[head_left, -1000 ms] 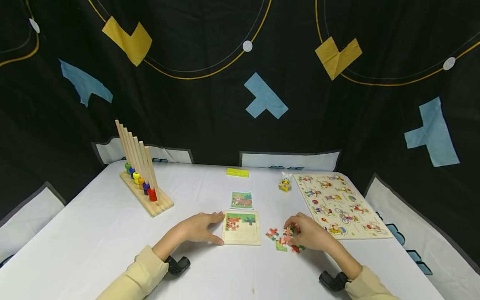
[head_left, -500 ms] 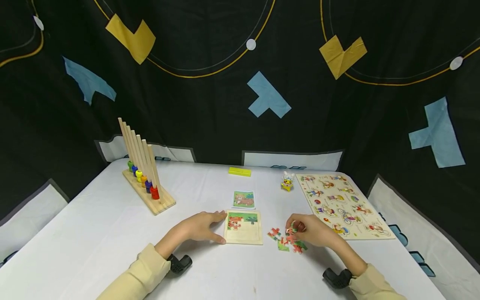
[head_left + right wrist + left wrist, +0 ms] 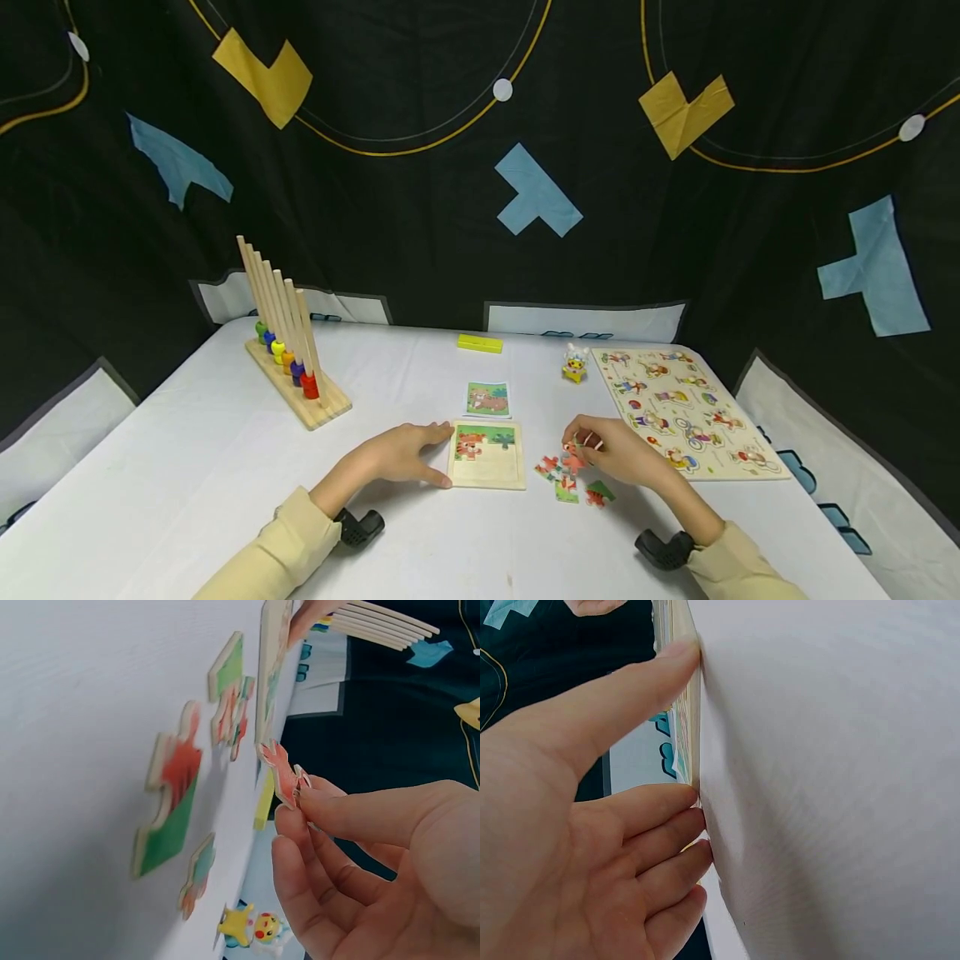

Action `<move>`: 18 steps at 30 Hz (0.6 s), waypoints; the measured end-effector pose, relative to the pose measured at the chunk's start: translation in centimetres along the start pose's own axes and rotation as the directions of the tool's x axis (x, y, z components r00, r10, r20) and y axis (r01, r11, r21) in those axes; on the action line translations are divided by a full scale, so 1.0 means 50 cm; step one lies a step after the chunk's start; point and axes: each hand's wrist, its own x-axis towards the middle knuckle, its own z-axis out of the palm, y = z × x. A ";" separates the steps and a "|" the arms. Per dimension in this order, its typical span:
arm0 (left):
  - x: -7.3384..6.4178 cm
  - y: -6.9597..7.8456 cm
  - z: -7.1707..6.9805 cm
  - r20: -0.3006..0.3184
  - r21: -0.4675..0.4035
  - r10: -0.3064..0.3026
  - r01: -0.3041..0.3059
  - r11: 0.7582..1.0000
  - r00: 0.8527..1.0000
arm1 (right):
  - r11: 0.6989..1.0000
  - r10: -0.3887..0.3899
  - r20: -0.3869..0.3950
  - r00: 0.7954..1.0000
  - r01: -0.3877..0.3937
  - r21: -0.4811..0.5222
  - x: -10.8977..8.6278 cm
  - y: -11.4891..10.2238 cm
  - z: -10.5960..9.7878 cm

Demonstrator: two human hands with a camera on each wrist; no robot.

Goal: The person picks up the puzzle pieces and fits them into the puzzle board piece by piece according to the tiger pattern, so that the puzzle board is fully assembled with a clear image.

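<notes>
My left hand (image 3: pixel 397 454) rests against the left side of a square wooden puzzle tray (image 3: pixel 487 475), thumb at its near corner and fingers farther up that edge. A few joined pieces fill the tray's upper part, showing an orange animal and green ground. Right of the tray, my right hand (image 3: pixel 622 450) pinches a reddish jigsaw piece (image 3: pixel 282 777) between thumb and fingertips, raised above the table in the right wrist view. Under and beside it lie several loose jigsaw pieces (image 3: pixel 600 493), red and green. A picture card (image 3: pixel 487 400) lies just beyond the tray.
At the left stands a wooden peg rack (image 3: pixel 300 400) with coloured beads low on its pegs. Toward the back are a yellow block (image 3: pixel 480 343) and a small yellow-and-white figurine (image 3: pixel 574 365). A large picture board (image 3: pixel 682 400) lies at the right. Black cloth hangs behind the white table.
My right hand has lifted a reddish jigsaw piece from the loose pieces and shifted slightly left, uncovering those beneath. My left hand keeps its place at the tray.
</notes>
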 end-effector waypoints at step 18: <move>-0.001 0.004 -0.002 0.000 -0.007 -0.002 0.002 1.000 1.000 | 0.998 -0.032 -0.011 0.999 0.033 0.055 0.065 -0.036 0.033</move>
